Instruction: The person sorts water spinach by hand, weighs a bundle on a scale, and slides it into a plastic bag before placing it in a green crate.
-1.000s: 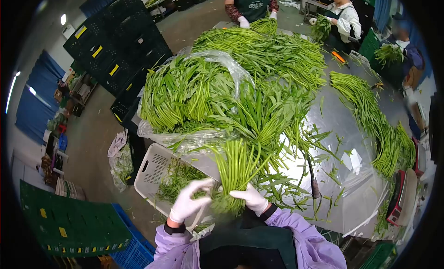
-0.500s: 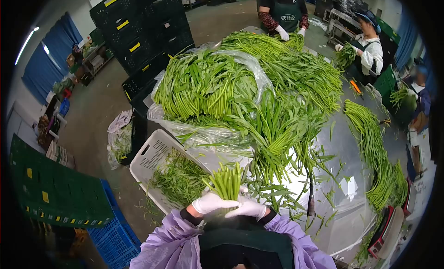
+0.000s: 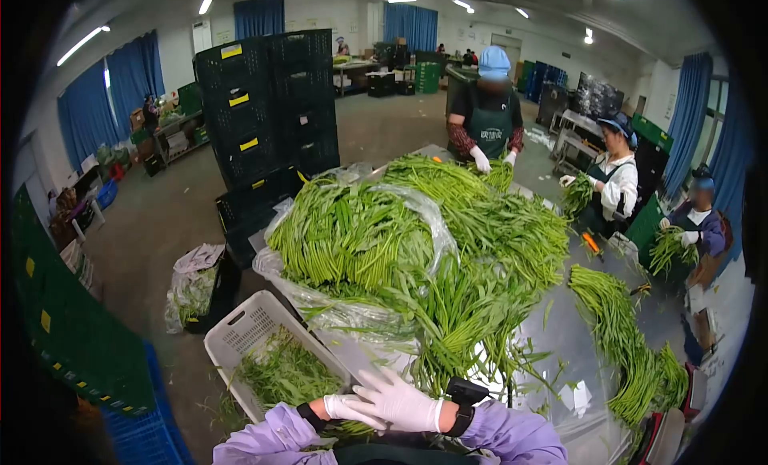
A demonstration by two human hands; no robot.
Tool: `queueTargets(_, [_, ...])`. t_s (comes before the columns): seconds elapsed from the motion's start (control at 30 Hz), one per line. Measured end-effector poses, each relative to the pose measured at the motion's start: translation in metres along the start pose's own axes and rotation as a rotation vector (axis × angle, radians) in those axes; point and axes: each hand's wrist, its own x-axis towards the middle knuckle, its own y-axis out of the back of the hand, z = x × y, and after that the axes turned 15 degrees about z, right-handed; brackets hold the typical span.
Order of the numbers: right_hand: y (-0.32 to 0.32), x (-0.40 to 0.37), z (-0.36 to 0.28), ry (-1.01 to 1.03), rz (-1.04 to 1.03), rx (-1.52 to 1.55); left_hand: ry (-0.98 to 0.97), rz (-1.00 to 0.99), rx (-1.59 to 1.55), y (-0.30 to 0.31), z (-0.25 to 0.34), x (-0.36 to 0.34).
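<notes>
Just in front of my apron, my left hand [image 3: 350, 411], in a white glove, is closed around a bunch of water spinach [image 3: 356, 428]. Only a little green of this bunch shows beneath the hands. My right hand [image 3: 406, 401], also gloved, lies across the left one with its fingers stretched and spread. A large heap of water spinach [image 3: 472, 225] covers the table beyond, part of it in a clear plastic bag [image 3: 352, 317]. At my left, a white plastic basket [image 3: 228, 337] contains loose leaves and trimmings.
Dark crates [image 3: 268, 105] are stacked at the back left, green crates [image 3: 72, 321] at the near left. Rows of water spinach [image 3: 612, 337] lie on the metal table [image 3: 552, 337] at right. A knife with an orange handle [image 3: 590, 243] lies farther back. Three co-workers [image 3: 490, 129] stand around.
The view has tilted up. The bunch's upright cut ends, visible between both hands before, are now mostly hidden below them. My right hand has opened and moved over my left.
</notes>
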Motion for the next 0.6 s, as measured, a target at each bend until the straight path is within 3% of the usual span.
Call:
queueTargets(0.13, [-0.015,-0.010,0.013,0.047,-0.006,0.003,0.076,-0.034,-0.242,-0.007,0.025,-0.017])
queueTargets(0.17, [-0.016,-0.015,0.011,0.042,0.010,0.014,0.056,-0.062,-0.416,-0.012,0.003,-0.013])
queueTargets(0.27, [-0.026,-0.022,0.014,0.022,0.001,0.093,0.064,-0.121,-0.372,-0.013,0.008,-0.011])
queueTargets(0.3, [-0.032,-0.027,0.017,0.033,0.135,0.132,0.052,-0.131,-0.389,-0.012,0.008,-0.009])
queueTargets(0.33, [-0.034,-0.030,0.017,0.034,0.132,0.130,0.048,-0.131,-0.390,-0.011,0.009,-0.007])
queueTargets(0.4, [-0.036,-0.033,0.016,-0.018,0.094,0.085,0.040,-0.156,-0.168,-0.005,0.015,-0.003])
queueTargets(0.47, [-0.040,-0.042,0.015,-0.013,0.195,0.150,0.043,-0.152,-0.124,-0.005,0.019,0.003])
queueTargets(0.53, [-0.038,-0.053,0.013,-0.186,0.245,0.160,-0.331,0.160,0.368,-0.005,0.044,-0.001])
queueTargets(0.57, [-0.042,-0.061,0.020,-0.235,0.205,0.106,-0.105,0.360,0.573,-0.004,0.060,-0.010])
queueTargets(0.6, [-0.027,-0.063,0.022,-0.377,0.128,0.115,-0.254,0.551,0.504,-0.005,0.073,-0.017])
